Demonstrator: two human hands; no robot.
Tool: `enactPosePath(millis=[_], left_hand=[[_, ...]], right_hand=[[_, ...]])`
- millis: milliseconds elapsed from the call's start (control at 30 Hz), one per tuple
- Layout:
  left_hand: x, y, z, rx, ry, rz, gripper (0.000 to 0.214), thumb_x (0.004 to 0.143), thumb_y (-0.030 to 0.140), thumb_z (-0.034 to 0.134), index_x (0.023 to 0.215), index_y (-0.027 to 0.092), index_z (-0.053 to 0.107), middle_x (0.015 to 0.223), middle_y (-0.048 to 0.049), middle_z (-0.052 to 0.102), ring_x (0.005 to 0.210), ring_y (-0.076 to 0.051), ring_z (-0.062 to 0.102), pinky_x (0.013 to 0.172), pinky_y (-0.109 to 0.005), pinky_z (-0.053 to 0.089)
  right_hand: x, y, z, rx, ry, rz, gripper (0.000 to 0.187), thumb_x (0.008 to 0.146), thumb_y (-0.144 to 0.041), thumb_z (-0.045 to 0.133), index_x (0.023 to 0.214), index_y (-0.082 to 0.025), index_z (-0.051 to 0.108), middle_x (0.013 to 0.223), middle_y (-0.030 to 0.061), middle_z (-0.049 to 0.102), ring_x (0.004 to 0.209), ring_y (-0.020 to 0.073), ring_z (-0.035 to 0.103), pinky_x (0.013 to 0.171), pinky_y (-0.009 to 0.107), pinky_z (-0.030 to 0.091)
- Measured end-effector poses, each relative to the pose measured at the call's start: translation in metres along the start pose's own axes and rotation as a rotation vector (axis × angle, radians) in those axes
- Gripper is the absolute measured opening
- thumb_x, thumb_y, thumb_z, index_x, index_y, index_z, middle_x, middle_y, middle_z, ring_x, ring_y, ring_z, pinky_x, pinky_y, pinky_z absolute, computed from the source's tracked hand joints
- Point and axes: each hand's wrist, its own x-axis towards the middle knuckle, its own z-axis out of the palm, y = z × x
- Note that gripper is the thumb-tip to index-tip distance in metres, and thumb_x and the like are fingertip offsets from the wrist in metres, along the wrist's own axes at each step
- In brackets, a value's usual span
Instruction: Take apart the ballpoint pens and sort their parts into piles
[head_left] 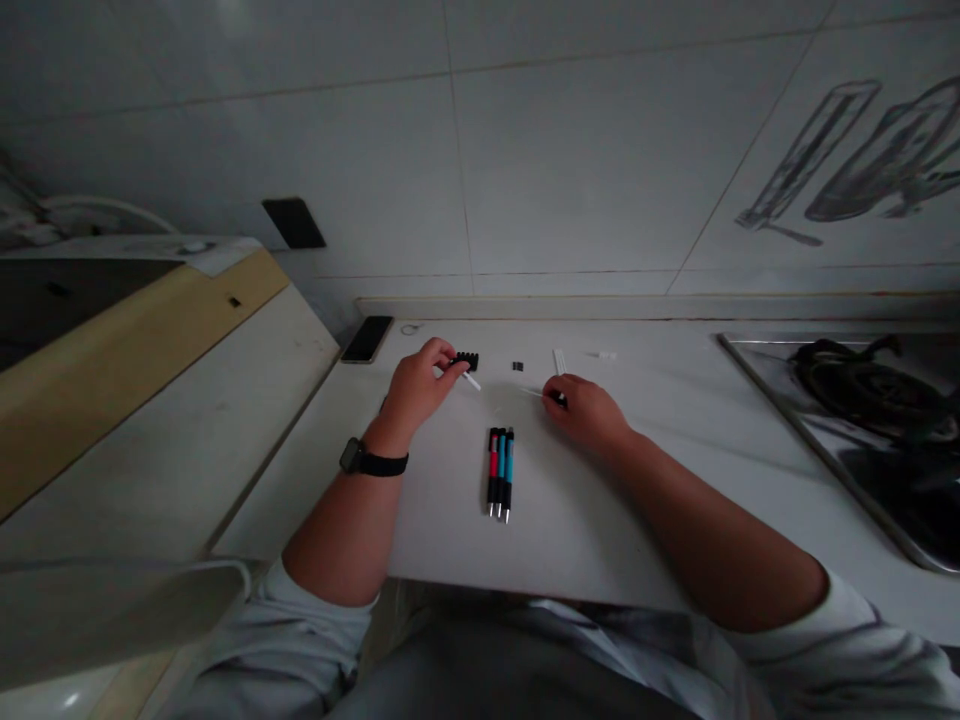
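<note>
My left hand [426, 388] is closed, thumb and fingers pinching a short white tube [471, 380] that points down to the right. Just beyond its fingertips lies a row of small black pieces [468, 359]. My right hand [589, 408] is closed on a thin pale stick [531, 392] whose tip points left. Something dark shows at those fingers, too small to name. Between my forearms, three pens [500, 475] lie side by side, one red and two blue, with metal tips towards me. Several white tubes [558, 360] lie beyond my right hand.
Small black bits [518, 366] and small whitish parts [606, 355] lie along the back of the white counter [450, 540]. A phone [367, 340] and a thin ring [409, 329] are at back left. A gas stove [862, 430] stands right, a pale appliance [165, 400] left.
</note>
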Motion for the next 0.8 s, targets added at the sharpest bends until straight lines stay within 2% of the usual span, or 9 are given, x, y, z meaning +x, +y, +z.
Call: enactPosePath(millis=[133, 233, 300, 367, 467, 600, 800], left_hand=[[0.006, -0.021, -0.024, -0.148, -0.048, -0.063, 0.022, 0.088, 0.041, 0.073, 0.094, 0.022, 0.065, 0.085, -0.0031, 0.076, 0.080, -0.019, 0.073, 0.077, -0.030, 0.052], [0.008, -0.040, -0.033, -0.200, -0.195, -0.140, 0.022, 0.086, 0.041, 0.072, 0.091, 0.020, 0.068, 0.081, -0.0042, 0.076, 0.074, -0.019, 0.071, 0.068, -0.029, 0.051], [0.007, -0.049, -0.035, -0.158, -0.313, -0.196, 0.021, 0.084, 0.041, 0.073, 0.088, 0.020, 0.070, 0.078, -0.0042, 0.075, 0.068, -0.019, 0.069, 0.062, -0.028, 0.049], [0.006, -0.053, -0.034, -0.081, -0.379, -0.243, 0.019, 0.081, 0.039, 0.074, 0.083, 0.020, 0.071, 0.075, -0.0038, 0.074, 0.063, -0.018, 0.066, 0.058, -0.027, 0.047], [0.005, -0.055, -0.031, 0.075, -0.358, -0.264, 0.018, 0.078, 0.037, 0.077, 0.075, 0.021, 0.070, 0.071, -0.0031, 0.072, 0.058, -0.017, 0.063, 0.056, -0.028, 0.044], [0.004, -0.056, -0.021, 0.229, -0.302, -0.194, 0.027, 0.073, 0.044, 0.082, 0.069, 0.022, 0.068, 0.066, -0.0028, 0.069, 0.057, -0.018, 0.059, 0.057, -0.029, 0.040], [0.003, -0.062, -0.009, 0.410, -0.360, -0.250, 0.034, 0.070, 0.055, 0.082, 0.068, 0.023, 0.068, 0.066, -0.0038, 0.068, 0.061, -0.021, 0.059, 0.060, -0.031, 0.040]], right_hand=[[0.000, 0.002, 0.002, 0.007, 0.016, -0.004, 0.015, 0.095, -0.027, 0.056, 0.097, -0.021, 0.069, 0.096, 0.0071, 0.070, 0.078, 0.0176, 0.060, 0.071, 0.029, 0.041], [0.000, 0.002, 0.003, 0.007, 0.022, -0.024, 0.016, 0.095, -0.028, 0.056, 0.097, -0.021, 0.070, 0.096, 0.0076, 0.070, 0.078, 0.0183, 0.061, 0.070, 0.029, 0.041], [0.000, 0.003, 0.004, 0.005, 0.021, -0.032, 0.016, 0.095, -0.028, 0.056, 0.097, -0.021, 0.070, 0.096, 0.0077, 0.071, 0.078, 0.0186, 0.061, 0.070, 0.030, 0.042], [0.000, 0.003, 0.005, 0.004, 0.022, -0.032, 0.016, 0.095, -0.028, 0.056, 0.097, -0.021, 0.070, 0.096, 0.0076, 0.071, 0.078, 0.0188, 0.061, 0.070, 0.030, 0.042], [-0.001, 0.003, 0.006, 0.006, 0.016, -0.042, 0.017, 0.095, -0.028, 0.055, 0.096, -0.021, 0.070, 0.095, 0.0076, 0.071, 0.079, 0.0191, 0.062, 0.071, 0.030, 0.043], [-0.001, 0.002, 0.006, 0.018, 0.009, -0.047, 0.017, 0.095, -0.026, 0.055, 0.096, -0.021, 0.071, 0.096, 0.0080, 0.071, 0.080, 0.0193, 0.062, 0.072, 0.031, 0.043], [-0.001, 0.002, 0.006, 0.010, 0.007, -0.054, 0.017, 0.094, -0.027, 0.056, 0.096, -0.021, 0.071, 0.097, 0.0091, 0.072, 0.080, 0.0202, 0.063, 0.072, 0.031, 0.045]])
